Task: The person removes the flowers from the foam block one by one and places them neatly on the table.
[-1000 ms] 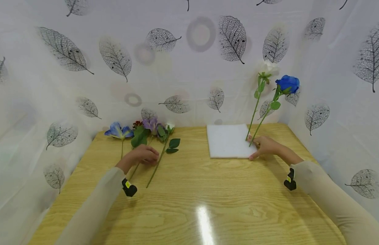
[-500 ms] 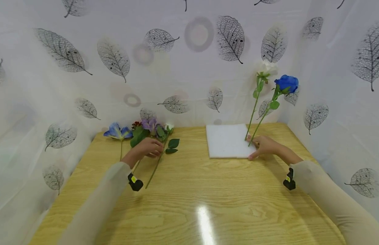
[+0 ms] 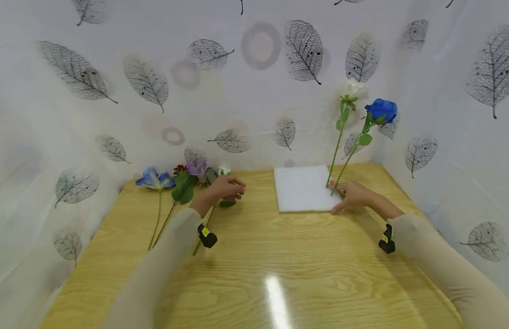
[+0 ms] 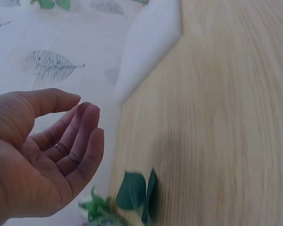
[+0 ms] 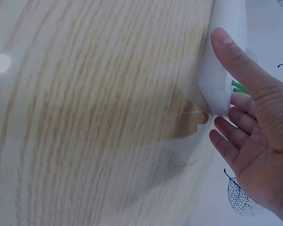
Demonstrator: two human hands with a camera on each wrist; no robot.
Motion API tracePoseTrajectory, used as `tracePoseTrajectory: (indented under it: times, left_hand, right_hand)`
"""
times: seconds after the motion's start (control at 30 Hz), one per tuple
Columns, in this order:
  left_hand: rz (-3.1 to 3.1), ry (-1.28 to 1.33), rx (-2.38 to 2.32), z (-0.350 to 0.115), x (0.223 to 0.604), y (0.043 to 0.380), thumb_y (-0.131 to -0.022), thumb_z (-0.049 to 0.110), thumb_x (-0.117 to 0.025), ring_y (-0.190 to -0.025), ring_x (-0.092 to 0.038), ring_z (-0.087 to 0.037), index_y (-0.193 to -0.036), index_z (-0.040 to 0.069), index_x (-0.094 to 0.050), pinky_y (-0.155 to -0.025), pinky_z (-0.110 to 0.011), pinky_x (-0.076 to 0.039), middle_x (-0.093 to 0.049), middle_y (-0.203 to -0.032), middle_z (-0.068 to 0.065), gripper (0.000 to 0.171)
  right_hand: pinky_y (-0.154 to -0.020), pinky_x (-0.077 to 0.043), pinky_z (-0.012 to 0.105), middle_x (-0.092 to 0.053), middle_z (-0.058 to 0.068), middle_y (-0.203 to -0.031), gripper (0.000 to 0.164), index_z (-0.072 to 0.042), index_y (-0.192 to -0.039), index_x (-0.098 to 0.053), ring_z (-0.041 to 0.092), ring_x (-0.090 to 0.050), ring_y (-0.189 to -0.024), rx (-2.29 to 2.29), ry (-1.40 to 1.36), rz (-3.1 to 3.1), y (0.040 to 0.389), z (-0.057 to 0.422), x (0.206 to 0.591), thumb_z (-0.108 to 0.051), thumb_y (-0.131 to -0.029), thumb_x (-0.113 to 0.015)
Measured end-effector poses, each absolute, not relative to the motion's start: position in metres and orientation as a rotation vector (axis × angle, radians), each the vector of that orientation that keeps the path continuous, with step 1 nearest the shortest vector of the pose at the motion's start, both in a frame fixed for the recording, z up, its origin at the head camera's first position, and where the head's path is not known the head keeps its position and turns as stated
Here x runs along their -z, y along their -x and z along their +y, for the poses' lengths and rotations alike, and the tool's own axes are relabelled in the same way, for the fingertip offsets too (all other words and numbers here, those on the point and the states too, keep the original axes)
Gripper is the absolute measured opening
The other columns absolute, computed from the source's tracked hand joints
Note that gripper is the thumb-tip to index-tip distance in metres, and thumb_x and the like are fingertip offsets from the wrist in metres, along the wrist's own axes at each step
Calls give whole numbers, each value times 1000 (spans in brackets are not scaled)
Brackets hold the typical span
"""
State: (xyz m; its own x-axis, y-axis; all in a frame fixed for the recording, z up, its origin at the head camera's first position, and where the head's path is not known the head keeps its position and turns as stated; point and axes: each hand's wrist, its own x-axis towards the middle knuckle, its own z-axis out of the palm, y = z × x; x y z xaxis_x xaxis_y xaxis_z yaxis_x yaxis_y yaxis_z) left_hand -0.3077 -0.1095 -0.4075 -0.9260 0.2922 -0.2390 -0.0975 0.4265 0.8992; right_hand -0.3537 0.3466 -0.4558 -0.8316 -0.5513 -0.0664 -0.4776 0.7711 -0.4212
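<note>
My left hand point(image 3: 223, 191) hovers over the flowers on the left, fingers loosely curved. Nothing is between its thumb and fingers in the left wrist view, where green leaves point(image 4: 132, 190) lie below it. At the right front corner of a white foam board point(image 3: 297, 189), my right hand point(image 3: 354, 194) rests with its thumb on the front edge and fingers spread along the right side. A white rose point(image 3: 354, 90) and a blue rose point(image 3: 381, 111) stand in the board near those fingers, leaning right. Their stem ends are partly hidden in the right wrist view.
On the wooden table point(image 3: 246, 265) lie a blue-purple flower point(image 3: 154, 179), a dark red flower point(image 3: 179, 169), a purple flower point(image 3: 196, 169) and a white rosebud point(image 3: 223, 170), partly hidden by the left arm. A leaf-printed curtain point(image 3: 246, 100) closes the back and sides.
My left hand has moved right and away, from over the stems to above the white rosebud's leaves, taking nothing along. The right hand, foam board and standing roses have stayed put.
</note>
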Motion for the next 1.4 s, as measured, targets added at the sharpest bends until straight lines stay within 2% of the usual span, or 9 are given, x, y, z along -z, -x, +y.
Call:
tracePoseTrajectory:
  times: [0.13,0.2,0.3,0.6,0.73,0.87,1.07,1.27,1.4]
  left_hand:
    - [2275,-225,-1588,-79,408,316,-102,19,-62,-122,-61,-48,-131,0,-61,-107,-58,-50,-60,-135,-31,35]
    - [2256,-268,-1632,-63,409,321,-102,19,-62,-122,-60,-50,-131,-2,-61,-107,-59,-49,-59,-135,-32,35]
    - [2237,-318,-1689,-38,411,326,-102,17,-62,-120,-61,-51,-130,-3,-61,-106,-60,-49,-61,-133,-33,35]
    - [2213,-465,-1776,34,410,338,-102,12,-60,-112,-66,-47,-125,-2,-65,-99,-57,-55,-65,-124,-33,28]
    - [2234,-515,-1786,59,410,341,-102,12,-62,-108,-69,-42,-123,0,-67,-92,-49,-60,-69,-119,-27,25]
    - [2232,-531,-1821,82,409,344,-102,9,-62,-106,-71,-38,-124,-1,-67,-92,-50,-60,-70,-116,-21,25]
    - [2234,-534,-1857,109,409,349,-102,10,-62,-100,-70,-21,-126,1,-69,-89,-42,-62,-70,-120,-17,26]
    - [2247,-584,-1809,130,411,349,-103,9,-60,-117,-66,-29,-132,1,-65,-87,-34,-61,-66,-134,-18,31]
    - [2236,-573,-1778,140,411,347,-103,8,-59,-125,-63,-32,-136,0,-62,-92,-32,-59,-64,-139,-17,34]
  right_hand:
    - [-85,-51,41,-43,26,-151,56,-2,-99,-69,49,-57,-125,592,823,2772,354,347,457,-42,-69,-93]
    - [-95,-53,49,-43,26,-151,63,1,-109,-70,52,-52,-130,597,831,2774,354,347,456,-42,-70,-93]
    - [-105,-48,59,-42,27,-151,72,4,-120,-67,53,-46,-134,611,838,2767,352,346,455,-41,-70,-93]
    - [-111,-42,62,-39,28,-153,96,9,-142,-52,53,-45,-135,559,810,2762,352,344,451,-44,-72,-91]
    - [-112,-40,62,-40,29,-152,98,10,-143,-50,53,-44,-136,555,804,2753,352,343,451,-44,-72,-91]
    - [-114,-39,62,-41,29,-151,96,10,-142,-51,51,-41,-140,555,802,2752,352,343,451,-44,-73,-90]
    - [-109,-44,60,-45,32,-147,95,13,-139,-53,50,-47,-136,530,875,2772,350,342,449,-41,-72,-91]
    - [-94,-50,53,-50,34,-144,95,13,-141,-52,42,-59,-121,506,922,2777,348,342,447,-41,-73,-91]
    - [-99,-49,57,-50,36,-144,95,14,-140,-52,49,-56,-127,544,931,2770,349,341,446,-38,-72,-92]
